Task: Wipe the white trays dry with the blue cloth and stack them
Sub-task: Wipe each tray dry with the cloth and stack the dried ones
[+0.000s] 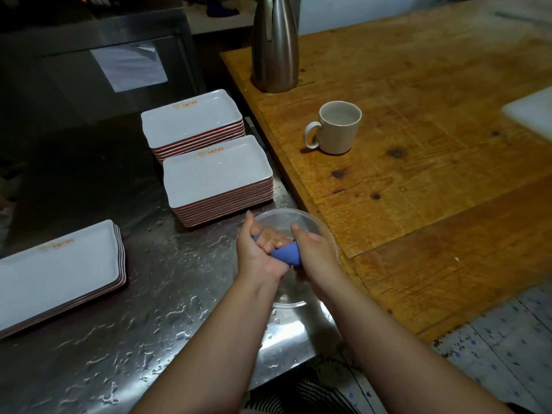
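Progress: the blue cloth (285, 253) is being wrung between both hands over a clear bowl (298, 218) at 6 o'clock of the scene; no tray is under the cloth at this moment. Wiping is judged to be paused or not far along, since water drops are seen on the steel surface (167, 294) and faint wet marks on the top trays.

Grip: the left hand (258, 249) is clenched round one end of the cloth; the right hand (313, 249) is clenched round the other end.

Count of stacks: three.
- Far stack (191, 121), at 11 o'clock from the hands: about eight trays, judged from the edges.
- Middle stack (218, 174), at 11 o'clock and nearer, just beside the bowl: about ten.
- Left stack (56, 273), at 9 o'clock: about four, partly cut off by the frame edge.

Which stack is dried cannot be told.

Other items: one mug (337, 127) and one steel flask (274, 46) on the wooden surface (433, 189), at 1 o'clock and 12 o'clock.
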